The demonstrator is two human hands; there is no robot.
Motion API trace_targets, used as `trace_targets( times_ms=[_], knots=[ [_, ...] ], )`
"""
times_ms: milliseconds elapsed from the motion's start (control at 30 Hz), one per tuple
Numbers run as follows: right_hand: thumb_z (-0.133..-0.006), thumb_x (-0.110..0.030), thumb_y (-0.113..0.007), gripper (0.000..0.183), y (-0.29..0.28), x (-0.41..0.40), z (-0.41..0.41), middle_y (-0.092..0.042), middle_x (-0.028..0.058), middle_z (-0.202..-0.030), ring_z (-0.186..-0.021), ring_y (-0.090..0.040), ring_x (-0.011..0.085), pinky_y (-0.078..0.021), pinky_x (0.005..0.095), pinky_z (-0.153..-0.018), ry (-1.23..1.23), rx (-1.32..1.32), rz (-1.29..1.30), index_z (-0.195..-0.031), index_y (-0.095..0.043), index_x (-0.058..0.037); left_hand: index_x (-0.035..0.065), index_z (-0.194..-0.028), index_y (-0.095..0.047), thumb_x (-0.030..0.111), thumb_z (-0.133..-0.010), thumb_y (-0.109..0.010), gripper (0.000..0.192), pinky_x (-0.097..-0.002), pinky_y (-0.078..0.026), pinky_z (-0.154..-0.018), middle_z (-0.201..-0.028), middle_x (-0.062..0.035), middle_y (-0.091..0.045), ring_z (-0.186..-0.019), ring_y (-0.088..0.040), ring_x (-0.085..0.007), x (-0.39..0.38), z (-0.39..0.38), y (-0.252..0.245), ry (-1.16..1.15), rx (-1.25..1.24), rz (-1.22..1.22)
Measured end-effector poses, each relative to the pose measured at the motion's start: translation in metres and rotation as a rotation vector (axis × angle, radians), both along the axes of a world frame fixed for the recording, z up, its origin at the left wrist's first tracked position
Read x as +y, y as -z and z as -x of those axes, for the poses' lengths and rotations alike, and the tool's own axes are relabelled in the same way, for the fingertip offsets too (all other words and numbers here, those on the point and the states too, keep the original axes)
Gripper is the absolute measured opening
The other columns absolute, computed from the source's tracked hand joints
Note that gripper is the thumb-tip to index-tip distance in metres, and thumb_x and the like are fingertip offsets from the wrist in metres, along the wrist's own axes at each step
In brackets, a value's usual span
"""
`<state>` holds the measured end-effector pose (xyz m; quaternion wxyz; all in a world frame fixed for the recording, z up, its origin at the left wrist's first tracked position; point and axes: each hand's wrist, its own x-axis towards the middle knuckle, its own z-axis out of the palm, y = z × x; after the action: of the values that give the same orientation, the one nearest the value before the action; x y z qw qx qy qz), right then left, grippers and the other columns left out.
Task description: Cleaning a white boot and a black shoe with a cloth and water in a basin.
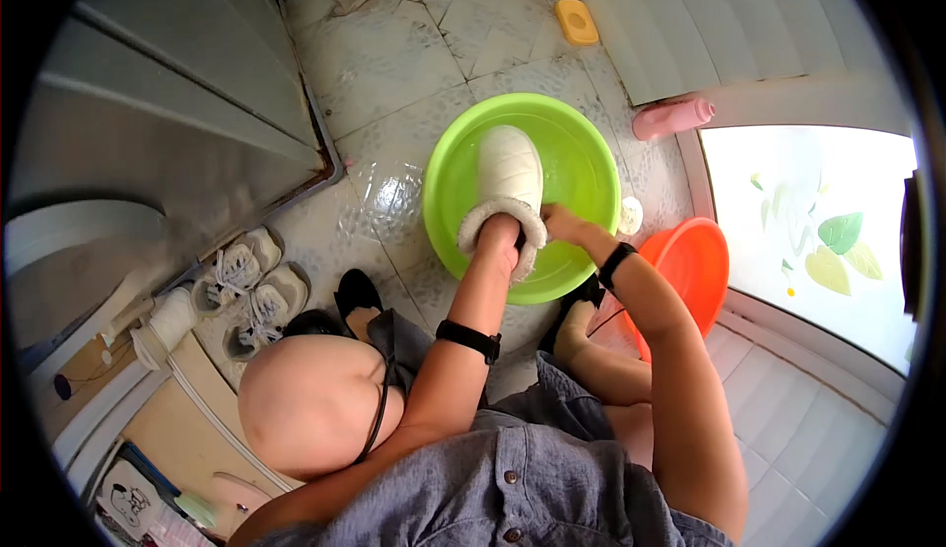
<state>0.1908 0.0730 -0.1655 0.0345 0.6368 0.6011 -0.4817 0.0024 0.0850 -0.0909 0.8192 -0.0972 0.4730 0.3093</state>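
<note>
A round green plastic basin (449,140) with water in it stands on the tiled floor before me. A white quilted slipper with a fleece cuff (510,162) is over the basin, its toe away from me. My left hand (500,233) is pushed into the slipper's opening, so its fingers are hidden inside. On the slipper's right side, by the cuff, is my right hand (563,223), its fingers bent; what they grip, if anything, is too small to tell.
An orange-red basin (691,266) stands at the right beside a white brush-like thing (630,216). A pink bottle (672,119) and a yellow plastic item (576,22) lie along the wall. White sneakers (259,288) are at the left, below a grey appliance or cabinet (170,103).
</note>
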Motion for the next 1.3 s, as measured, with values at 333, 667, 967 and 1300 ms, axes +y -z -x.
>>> trace_targets(
  times_ms=[333, 667, 967, 1300],
  knots=[
    [-0.077, 0.003, -0.047, 0.031, -0.112, 0.033, 0.055, -0.056, 0.0087, -0.1, -0.095, -0.055, 0.0209, -0.0454, 0.033, -0.082, 0.096, 0.38, -0.472, -0.103, -0.062, -0.0085, 0.0053, -0.125, -0.047, 0.018, -0.095, -0.043, 0.033, -0.0323, -0.045, -0.089, -0.119, -0.0088, -0.054, -0.105, -0.052, -0.0176, -0.014, -0.016, 0.045, 0.021, -0.026, -0.096],
    [-0.081, -0.006, -0.049, 0.032, -0.075, 0.081, 0.037, -0.056, 0.0158, -0.114, -0.105, -0.052, 0.0338, -0.0421, 0.0403, -0.092, -0.222, -0.001, -0.596, -0.109, -0.062, -0.0142, 0.005, -0.121, -0.049, 0.022, -0.096, -0.04, 0.032, -0.0316, -0.046, -0.087, -0.116, -0.0073, -0.055, -0.103, -0.054, -0.0164, -0.016, -0.015, 0.016, 0.011, -0.172, -0.101],
    [-0.09, -0.019, -0.042, 0.029, -0.065, 0.085, 0.032, -0.056, 0.0146, -0.116, -0.111, -0.05, 0.0326, -0.0357, 0.0365, -0.1, -0.593, 0.08, -0.587, -0.109, -0.064, -0.0119, 0.0016, -0.121, -0.049, 0.024, -0.096, -0.041, 0.034, -0.0322, -0.046, -0.087, -0.118, -0.0094, -0.055, -0.105, -0.053, -0.018, -0.016, -0.017, 0.013, 0.04, -0.139, -0.146],
    [-0.09, -0.02, -0.044, 0.034, 0.01, 0.075, -0.036, -0.055, 0.0211, -0.113, -0.111, -0.05, 0.0325, -0.0396, 0.0389, -0.094, 0.21, -0.019, -0.155, -0.113, -0.059, -0.0004, -0.0021, -0.119, -0.05, 0.019, -0.093, -0.045, 0.034, -0.0325, -0.046, -0.085, -0.111, -0.0113, -0.057, -0.1, -0.053, -0.0186, -0.009, -0.012, 0.022, 0.117, -0.048, -0.06]
  ],
)
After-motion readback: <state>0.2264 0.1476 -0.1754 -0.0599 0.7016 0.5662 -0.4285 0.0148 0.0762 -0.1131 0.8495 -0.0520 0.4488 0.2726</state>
